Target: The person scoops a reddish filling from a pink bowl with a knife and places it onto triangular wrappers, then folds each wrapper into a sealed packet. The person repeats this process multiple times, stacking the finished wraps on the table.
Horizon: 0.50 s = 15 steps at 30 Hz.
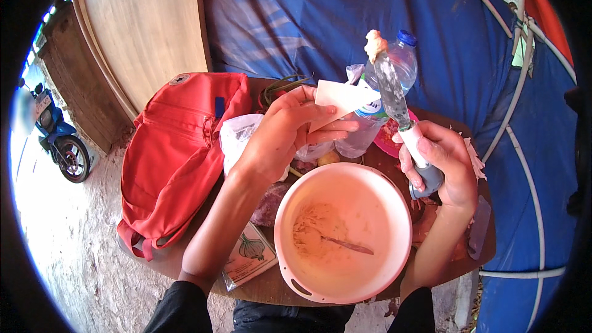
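Note:
Raised above the far rim of the basin, my left hand (280, 123) pinches a thin, pale dumpling wrapper (342, 103) between thumb and fingers. My right hand (449, 163) is wrapped around the white and grey handle of a knife (390, 89), its smeared blade pointing up. A lump of pale paste (375, 46) sticks to the blade's tip, apart from the wrapper. Below and between my hands stands a wide, light basin (385, 256) with paste residue on its inner left side. A slim brownish strip (347, 245) lies in it; I cannot tell what it is.
A red backpack (179, 148) takes up the table's left side. Behind my hands stand a clear bottle (402, 61) with a blue cap and a pink bowl (388, 139). A flat packet (250, 259) lies left of the basin. Blue tarp (296, 18) hangs behind the table.

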Tool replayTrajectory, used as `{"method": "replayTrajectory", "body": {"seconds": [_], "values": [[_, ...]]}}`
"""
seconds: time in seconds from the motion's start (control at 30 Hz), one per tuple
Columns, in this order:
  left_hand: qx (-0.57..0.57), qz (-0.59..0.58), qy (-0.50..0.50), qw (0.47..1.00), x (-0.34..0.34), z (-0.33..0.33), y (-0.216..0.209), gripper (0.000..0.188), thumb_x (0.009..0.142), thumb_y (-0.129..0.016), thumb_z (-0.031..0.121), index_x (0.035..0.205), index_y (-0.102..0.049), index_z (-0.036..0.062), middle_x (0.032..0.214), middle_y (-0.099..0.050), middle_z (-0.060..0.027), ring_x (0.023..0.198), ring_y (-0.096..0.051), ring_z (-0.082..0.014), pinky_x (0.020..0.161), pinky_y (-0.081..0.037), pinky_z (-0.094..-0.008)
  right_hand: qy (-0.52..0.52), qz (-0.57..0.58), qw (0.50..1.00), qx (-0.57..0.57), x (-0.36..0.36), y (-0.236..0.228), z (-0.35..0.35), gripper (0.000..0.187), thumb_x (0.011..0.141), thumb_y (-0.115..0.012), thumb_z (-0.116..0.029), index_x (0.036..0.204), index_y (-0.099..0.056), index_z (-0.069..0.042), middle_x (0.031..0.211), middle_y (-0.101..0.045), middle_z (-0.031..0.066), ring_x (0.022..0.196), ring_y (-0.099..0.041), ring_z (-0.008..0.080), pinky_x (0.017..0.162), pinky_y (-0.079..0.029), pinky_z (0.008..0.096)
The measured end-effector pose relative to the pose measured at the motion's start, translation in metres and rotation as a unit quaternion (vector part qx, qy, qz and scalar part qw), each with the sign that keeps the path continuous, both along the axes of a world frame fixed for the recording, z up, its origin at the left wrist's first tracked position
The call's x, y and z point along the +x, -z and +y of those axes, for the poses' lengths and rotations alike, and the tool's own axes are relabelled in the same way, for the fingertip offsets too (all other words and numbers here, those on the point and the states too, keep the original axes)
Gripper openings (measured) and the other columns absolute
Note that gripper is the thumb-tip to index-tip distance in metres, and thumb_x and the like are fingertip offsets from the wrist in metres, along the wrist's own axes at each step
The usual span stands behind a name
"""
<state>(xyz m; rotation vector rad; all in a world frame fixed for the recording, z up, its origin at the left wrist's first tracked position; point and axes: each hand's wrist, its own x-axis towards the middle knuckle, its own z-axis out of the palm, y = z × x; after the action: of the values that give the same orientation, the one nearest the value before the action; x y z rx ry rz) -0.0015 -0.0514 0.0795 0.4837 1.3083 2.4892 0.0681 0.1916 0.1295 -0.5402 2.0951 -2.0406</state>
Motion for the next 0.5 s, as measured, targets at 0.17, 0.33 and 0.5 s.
{"method": "replayTrajectory", "body": {"seconds": [0.17, 0.33, 0.5], "values": [[0.005, 0.027, -0.007, 1.0, 0.01, 0.007, -0.003, 0.028, 0.098, -0.052, 0.012, 0.12, -0.053, -0.0068, 0.118, -0.063, -0.0156, 0.11, -0.064, -0.0209, 0.102, -0.049, -0.0315, 0.036, 0.032, 0.997, 0.068, 0.007, 0.0, -0.002, 0.028, 0.095, -0.062, -0.018, 0.11, -0.061, 0.005, 0.085, -0.067, 0.0108, 0.062, -0.057, 0.0084, 0.053, -0.043, 0.0219], [0.044, 0.052, -0.014, 0.998, 0.021, 0.009, -0.007, 0.034, 0.101, -0.044, 0.011, 0.128, -0.051, -0.0086, 0.124, -0.06, -0.0146, 0.119, -0.058, -0.0181, 0.108, -0.043, -0.0298, 0.126, 0.113, 0.973, 0.159, 0.01, 0.007, -0.013, 0.031, 0.09, -0.07, -0.01, 0.114, -0.063, 0.008, 0.092, -0.071, 0.0094, 0.077, -0.062, 0.0075, 0.068, -0.05, 0.0228], [0.054, 0.065, -0.032, 0.996, 0.03, 0.005, -0.015, 0.035, 0.101, -0.042, 0.009, 0.13, -0.049, -0.0093, 0.126, -0.059, -0.0151, 0.119, -0.057, -0.0183, 0.109, -0.042, -0.0311, 0.193, 0.17, 0.945, 0.203, 0.01, 0.012, -0.023, 0.032, 0.085, -0.073, -0.006, 0.112, -0.065, 0.009, 0.1, -0.073, 0.0149, 0.09, -0.065, 0.0109, 0.078, -0.052, 0.0278]]}}
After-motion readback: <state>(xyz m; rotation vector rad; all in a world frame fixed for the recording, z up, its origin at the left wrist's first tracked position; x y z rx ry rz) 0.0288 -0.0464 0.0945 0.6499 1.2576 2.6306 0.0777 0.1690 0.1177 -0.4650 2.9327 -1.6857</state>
